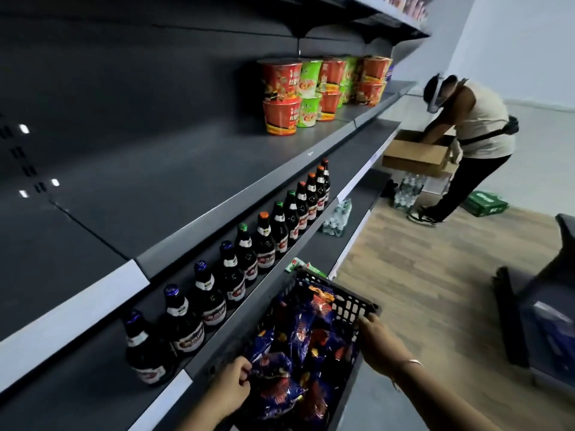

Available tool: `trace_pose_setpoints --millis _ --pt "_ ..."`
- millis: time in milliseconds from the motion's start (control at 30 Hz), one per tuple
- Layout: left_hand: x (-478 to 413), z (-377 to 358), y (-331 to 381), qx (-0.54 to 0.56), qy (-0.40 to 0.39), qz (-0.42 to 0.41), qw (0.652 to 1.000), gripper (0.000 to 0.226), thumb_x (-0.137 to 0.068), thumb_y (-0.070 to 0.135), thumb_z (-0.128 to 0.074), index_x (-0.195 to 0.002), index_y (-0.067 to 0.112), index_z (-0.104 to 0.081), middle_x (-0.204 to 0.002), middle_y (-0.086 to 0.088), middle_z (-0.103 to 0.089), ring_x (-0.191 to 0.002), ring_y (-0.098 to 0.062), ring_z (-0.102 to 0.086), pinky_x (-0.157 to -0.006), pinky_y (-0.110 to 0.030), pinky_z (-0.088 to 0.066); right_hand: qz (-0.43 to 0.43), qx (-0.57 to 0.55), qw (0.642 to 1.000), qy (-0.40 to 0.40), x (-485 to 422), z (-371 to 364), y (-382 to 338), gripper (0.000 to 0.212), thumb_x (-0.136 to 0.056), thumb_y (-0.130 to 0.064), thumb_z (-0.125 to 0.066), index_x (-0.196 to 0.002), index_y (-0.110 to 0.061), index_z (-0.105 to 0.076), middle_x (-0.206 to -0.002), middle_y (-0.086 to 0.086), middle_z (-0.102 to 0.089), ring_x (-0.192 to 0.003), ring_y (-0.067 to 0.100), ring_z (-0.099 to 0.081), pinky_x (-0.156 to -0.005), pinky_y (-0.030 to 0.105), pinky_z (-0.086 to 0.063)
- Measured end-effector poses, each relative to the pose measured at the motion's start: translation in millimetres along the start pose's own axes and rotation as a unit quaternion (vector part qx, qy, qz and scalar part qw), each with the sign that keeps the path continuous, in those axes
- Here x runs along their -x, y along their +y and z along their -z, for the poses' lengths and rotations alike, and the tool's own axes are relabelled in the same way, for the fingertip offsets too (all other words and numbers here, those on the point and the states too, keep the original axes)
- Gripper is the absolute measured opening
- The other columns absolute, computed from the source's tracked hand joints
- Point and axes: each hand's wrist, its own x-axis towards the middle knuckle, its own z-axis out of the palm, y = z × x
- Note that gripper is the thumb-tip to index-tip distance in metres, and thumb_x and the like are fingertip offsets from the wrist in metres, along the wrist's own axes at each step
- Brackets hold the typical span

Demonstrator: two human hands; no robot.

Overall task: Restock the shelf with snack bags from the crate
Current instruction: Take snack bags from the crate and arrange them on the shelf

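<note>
I had both hands on the crate (314, 331), which rested against a lower shelf (348, 241) edge: left hand (231, 388) clenched on its near rim beside a bag, right hand (378, 340) gripping the far rim. The bags (298, 346) filled it (blue and red foil). They looked light, crinkly and slippery, crushable inside; I judged a top seam the best hold. Their print was too blurred to read.

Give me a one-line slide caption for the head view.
Both hands, left and right, grip a black crate of blue snack bags beside a shelf of bottles.
</note>
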Motion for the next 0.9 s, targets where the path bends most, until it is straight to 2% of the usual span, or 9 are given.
trace_pose_setpoints --millis 67,167,267,367,533,600,733,800,900 --pt "-21.0 -5.9 -8.2 -0.004 -0.011 0.021 1.0 0.023 -0.087 0.014 -0.051 -0.084 0.035 -0.041 -0.093 0.009 -0.051 -0.094 -0.01 -0.053 -0.089 -0.017 -0.042 0.006 -0.01 1.0 -0.025 -25.0 -20.4 -3.0 0.037 -0.087 -0.008 -0.044 -0.122 -0.018 -0.051 -0.12 0.004 -0.049 -0.105 0.023 -0.055 -0.087 0.034 -0.05" --pt "-47.0 -23.7 -18.5 -0.014 -0.033 0.038 0.999 0.031 -0.087 0.016 -0.052 -0.074 0.037 -0.033 -0.088 0.013 -0.048 -0.094 -0.008 -0.05 -0.082 -0.013 -0.036 0.015 -0.007 0.997 -0.072 -53.7 -51.5 -1.7 0.045 -0.089 -0.006 -0.04 -0.132 -0.018 -0.046 -0.128 0.004 -0.048 -0.113 0.023 -0.054 -0.095 0.032 -0.048" --pt "-67.5 -42.2 -29.9 -0.007 -0.046 0.065 0.997 0.025 -0.087 0.019 -0.053 -0.079 0.037 -0.037 -0.103 0.009 -0.054 -0.107 -0.01 -0.051 -0.094 -0.016 -0.038 0.018 0.011 0.993 -0.119 -66.0 -86.6 -0.3 0.039 -0.091 -0.011 -0.04 -0.127 -0.018 -0.05 -0.126 0.005 -0.05 -0.112 0.024 -0.055 -0.094 0.034 -0.047" --pt "-85.0 -50.9 -36.8 -0.015 -0.048 0.069 0.996 0.02 -0.09 0.018 -0.051 -0.09 0.035 -0.041 -0.104 0.01 -0.049 -0.115 -0.012 -0.048 -0.101 -0.02 -0.037 0.023 0.011 0.987 -0.161 -67.2 -118.3 4.2 0.028 -0.093 -0.023 -0.042 -0.118 -0.021 -0.054 -0.122 0.002 -0.052 -0.111 0.023 -0.054 -0.091 0.034 -0.045" --pt "-107.9 -51.5 -45.5 -0.042 -0.037 0.064 0.996 0.031 -0.089 0.01 -0.049 -0.085 0.039 -0.043 -0.108 0.008 -0.055 -0.108 -0.011 -0.05 -0.095 -0.022 -0.043 -0.021 -0.039 0.979 -0.197 -61.6 -153.6 13.2 0.025 -0.094 -0.022 -0.039 -0.114 -0.021 -0.055 -0.117 0.002 -0.052 -0.1 0.024 -0.058 -0.075 0.032 -0.043" --pt "-113.6 -49.7 -46.8 -0.05 -0.018 0.063 0.997 0.03 -0.089 0.008 -0.049 -0.087 0.037 -0.045 -0.108 0.007 -0.056 -0.106 -0.011 -0.052 -0.093 -0.022 -0.044 -0.039 -0.055 0.976 -0.205 -57.4 -161.8 17.5 0.026 -0.092 -0.023 -0.038 -0.113 -0.021 -0.054 -0.112 0.002 -0.052 -0.092 0.022 -0.058 -0.075 0.033 -0.046" --pt "-124.3 -44.3 -49.6 -0.059 0.002 0.055 0.997 0.026 -0.088 0.007 -0.05 -0.094 0.032 -0.049 -0.11 0.005 -0.058 -0.106 -0.014 -0.054 -0.094 -0.027 -0.045 -0.041 -0.054 0.977 -0.201 -50.4 -162.3 24.5 0.014 -0.094 -0.021 -0.037 -0.092 -0.02 -0.051 -0.094 -0.001 -0.042 -0.081 0.02 -0.048 -0.068 0.028 -0.036" --pt "-127.1 -43.7 -48.6 -0.053 0.005 0.054 0.997 0.025 -0.088 0.006 -0.05 -0.097 0.029 -0.056 -0.11 0.005 -0.059 -0.105 -0.014 -0.055 -0.094 -0.027 -0.045 -0.051 -0.047 0.979 -0.193 -50.1 -160.6 30.8 0.016 -0.091 -0.014 -0.037 -0.095 -0.015 -0.053 -0.095 0.002 -0.046 -0.088 0.026 -0.054 -0.067 0.028 -0.035" --pt "-131.2 -44.3 -44.1 -0.047 0.02 0.038 0.998 0.026 -0.086 0.0 -0.05 -0.102 0.015 -0.063 -0.109 0.001 -0.061 -0.103 -0.015 -0.057 -0.09 -0.022 -0.043 -0.077 -0.066 0.978 -0.18 -51.6 -160.4 40.5 0.029 -0.083 -0.006 -0.04 -0.103 -0.013 -0.059 -0.108 0.008 -0.056 -0.098 0.031 -0.058 -0.073 0.037 -0.048"
